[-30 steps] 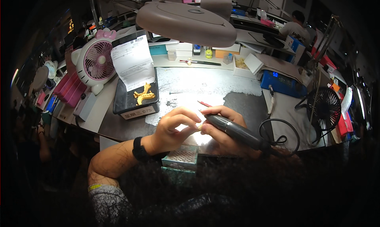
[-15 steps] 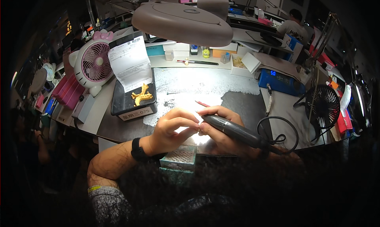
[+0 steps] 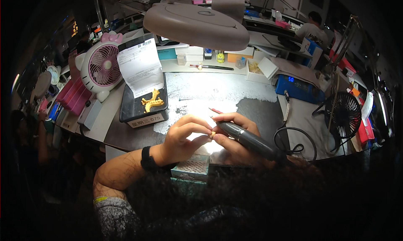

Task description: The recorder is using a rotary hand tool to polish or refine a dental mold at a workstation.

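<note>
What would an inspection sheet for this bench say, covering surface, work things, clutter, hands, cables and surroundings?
Surface: dark worktop with a pale, worn-looking patch, brightly lit below the lamp.
Work things: dark handpiece; small pale piece; yellow pieces in a black bin.
Clutter: slender sticks, open white box, pink tray.
Hands: left hand pinches the small pale piece; right hand grips the dark handpiece, its thumb close by.
Cables: dark cable loop beyond the right hand; grey lead at the blue unit.
Surroundings: pink-and-white fan left, black fan right, another person farther back.
</note>
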Motion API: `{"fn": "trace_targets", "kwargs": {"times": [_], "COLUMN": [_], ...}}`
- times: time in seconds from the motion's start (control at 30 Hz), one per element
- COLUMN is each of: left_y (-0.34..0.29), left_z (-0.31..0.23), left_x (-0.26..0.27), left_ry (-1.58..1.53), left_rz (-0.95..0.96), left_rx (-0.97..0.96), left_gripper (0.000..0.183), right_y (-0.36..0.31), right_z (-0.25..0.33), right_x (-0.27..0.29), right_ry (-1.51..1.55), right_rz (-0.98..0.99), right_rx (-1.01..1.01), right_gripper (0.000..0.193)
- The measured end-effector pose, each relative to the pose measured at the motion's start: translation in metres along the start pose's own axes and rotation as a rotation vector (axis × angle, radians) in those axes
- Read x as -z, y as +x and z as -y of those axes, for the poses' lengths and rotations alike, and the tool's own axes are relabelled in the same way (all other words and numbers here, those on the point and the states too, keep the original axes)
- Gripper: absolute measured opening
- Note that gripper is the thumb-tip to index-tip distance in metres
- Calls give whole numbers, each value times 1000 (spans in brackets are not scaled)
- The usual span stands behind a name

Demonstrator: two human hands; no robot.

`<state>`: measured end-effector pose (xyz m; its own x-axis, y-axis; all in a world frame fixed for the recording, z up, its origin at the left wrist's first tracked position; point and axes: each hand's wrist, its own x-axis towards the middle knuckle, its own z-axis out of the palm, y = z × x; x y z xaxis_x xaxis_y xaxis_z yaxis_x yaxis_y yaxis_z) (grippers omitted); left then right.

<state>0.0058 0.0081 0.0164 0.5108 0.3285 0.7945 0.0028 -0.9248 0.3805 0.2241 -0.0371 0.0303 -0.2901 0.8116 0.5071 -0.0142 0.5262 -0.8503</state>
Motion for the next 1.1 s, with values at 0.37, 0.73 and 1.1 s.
{"fn": "trace_targets", "kwargs": {"times": [0.37, 0.73, 1.1], "left_y": [0, -1, 0], "left_z": [-1, 0, 0], "left_x": [0, 0, 0], "left_ry": [1, -26, 7], "left_rz": [0, -2, 11], "left_rx": [6, 32, 23], "left_gripper": [35, 33, 34], "right_y": [0, 3, 1], "right_z": [-4, -4, -7], "right_x": [-1, 1, 5], "right_ry": [36, -77, -107], "right_rz": [-1, 23, 56], "right_rx": [-6, 72, 122], "right_gripper": [32, 33, 38]}}
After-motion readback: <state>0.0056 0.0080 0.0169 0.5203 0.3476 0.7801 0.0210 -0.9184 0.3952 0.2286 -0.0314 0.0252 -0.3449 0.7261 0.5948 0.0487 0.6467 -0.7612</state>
